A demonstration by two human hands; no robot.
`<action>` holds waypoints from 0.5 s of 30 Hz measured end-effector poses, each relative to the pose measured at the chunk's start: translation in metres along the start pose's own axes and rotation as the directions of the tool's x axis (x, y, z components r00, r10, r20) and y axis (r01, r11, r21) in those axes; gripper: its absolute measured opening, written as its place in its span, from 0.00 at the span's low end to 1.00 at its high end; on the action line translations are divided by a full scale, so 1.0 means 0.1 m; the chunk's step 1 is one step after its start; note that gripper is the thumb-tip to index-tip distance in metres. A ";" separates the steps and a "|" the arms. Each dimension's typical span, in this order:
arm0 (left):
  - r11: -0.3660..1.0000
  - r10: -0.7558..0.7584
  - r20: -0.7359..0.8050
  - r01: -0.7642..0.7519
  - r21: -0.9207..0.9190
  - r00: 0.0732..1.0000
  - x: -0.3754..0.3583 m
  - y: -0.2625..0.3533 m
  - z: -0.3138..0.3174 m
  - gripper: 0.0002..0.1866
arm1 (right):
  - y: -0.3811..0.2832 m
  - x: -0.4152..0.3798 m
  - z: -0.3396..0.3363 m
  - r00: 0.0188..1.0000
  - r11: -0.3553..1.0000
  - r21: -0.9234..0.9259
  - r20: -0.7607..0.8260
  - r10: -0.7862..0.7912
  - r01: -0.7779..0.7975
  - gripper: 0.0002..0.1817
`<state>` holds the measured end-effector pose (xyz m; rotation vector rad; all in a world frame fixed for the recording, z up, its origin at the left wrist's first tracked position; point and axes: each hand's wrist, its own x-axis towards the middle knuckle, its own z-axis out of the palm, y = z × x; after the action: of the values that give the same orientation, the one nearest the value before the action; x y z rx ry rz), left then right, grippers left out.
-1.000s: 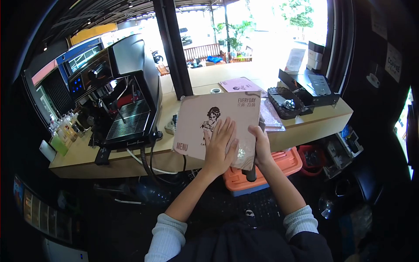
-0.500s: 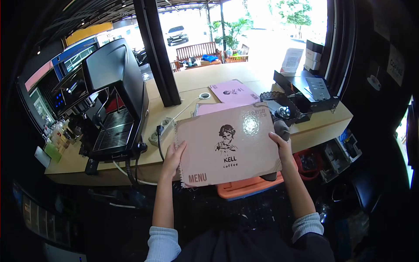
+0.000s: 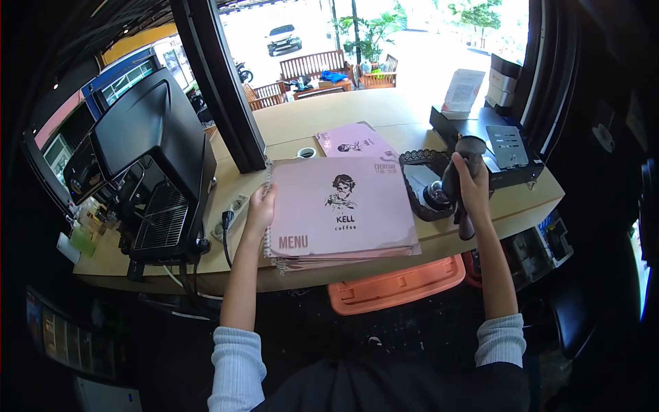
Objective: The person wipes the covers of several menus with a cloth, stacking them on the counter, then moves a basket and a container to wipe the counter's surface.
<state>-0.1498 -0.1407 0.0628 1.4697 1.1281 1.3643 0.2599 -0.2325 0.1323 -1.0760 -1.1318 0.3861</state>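
Observation:
A pink spiral-bound menu (image 3: 309, 206) with a printed figure and "KELL coffee" lies on top of a stack of similar menus at the counter's front edge. My left hand (image 3: 261, 214) grips its spiral edge, thumb on the cover. To the right of the stack, my right hand (image 3: 475, 187) is closed around a bunched dark grey cloth (image 3: 469, 145), which hangs below the fingers. Just left of that cloth, a round metal item (image 3: 436, 195) sits in a dark lace-edged tray (image 3: 412, 180). Another pink menu (image 3: 364, 140) lies behind the stack.
A black espresso machine (image 3: 154, 151) stands at the left, beside a dark post (image 3: 220, 89). Behind the menus is a small cup (image 3: 306, 153). A black box (image 3: 504, 144) occupies the counter's right end. An orange lid (image 3: 398, 285) lies below the front edge.
The top menu has gone from being held up in both hands to lying on the stack. My right hand has left its edge and moved right and up with the cloth.

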 end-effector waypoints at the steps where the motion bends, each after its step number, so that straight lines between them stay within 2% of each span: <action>1: 0.997 -0.030 -0.001 0.030 0.078 1.000 0.13 -0.19 -0.01 0.18 | 0.03 0.05 0.05 0.999 0.998 -0.039 0.024 -0.038 0.039 0.15; 2: 0.986 -0.059 -0.004 0.059 0.154 0.998 0.21 -0.28 -0.01 0.18 | 0.07 0.09 0.09 0.996 0.994 -0.078 0.049 -0.077 0.081 0.15; 3: 0.986 -0.057 -0.009 0.058 0.155 0.998 0.22 -0.24 0.01 0.18 | 0.11 0.12 0.12 0.996 0.992 -0.108 0.073 -0.060 0.068 0.17; 5: 0.811 -0.171 -0.017 0.150 0.565 0.985 0.25 -0.13 0.02 0.18 | 0.22 0.16 0.17 0.992 0.988 -0.128 0.103 -0.070 0.083 0.18; 6: 0.808 -0.170 -0.020 0.151 0.569 0.985 0.22 -0.02 0.04 0.18 | 0.26 0.18 0.20 0.989 0.984 -0.154 0.131 -0.074 0.094 0.19; 7: 0.588 -0.094 -0.039 0.088 0.804 0.995 0.16 0.14 0.08 0.17 | 0.26 0.20 0.20 0.983 0.973 -0.202 0.169 -0.074 0.108 0.20; 8: 0.300 -0.015 -0.032 0.035 0.953 0.999 0.12 0.29 0.14 0.16 | 0.29 0.23 0.21 0.983 0.975 -0.197 0.169 -0.073 0.106 0.20; 9: 0.296 -0.014 -0.033 0.036 0.954 0.999 0.11 0.40 0.20 0.16 | 0.33 0.26 0.22 0.976 0.957 -0.263 0.205 -0.068 0.122 0.21; 11: 0.079 0.266 0.055 -0.079 0.994 0.962 0.14 0.53 0.39 0.14 | 0.33 0.32 0.22 0.965 0.926 -0.358 0.259 -0.024 0.119 0.21; 12: 0.080 0.268 0.055 -0.079 0.994 0.962 0.22 0.53 0.52 0.14 | 0.38 0.36 0.22 0.965 0.926 -0.359 0.259 -0.026 0.121 0.21; 14: 0.190 0.417 0.221 -0.322 0.928 0.882 0.47 0.57 0.85 0.15 | 0.55 0.40 0.22 0.959 0.913 -0.379 0.279 -0.040 0.149 0.21; 15: 0.286 0.316 0.252 -0.345 0.894 0.915 0.51 0.63 1.10 0.15 | 0.62 0.39 0.22 0.955 0.904 -0.400 0.294 -0.029 0.150 0.20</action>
<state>-0.0349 -0.1068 0.1279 2.6832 1.8111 0.8751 0.2733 -0.1635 0.1015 -1.3660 -1.5631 0.2286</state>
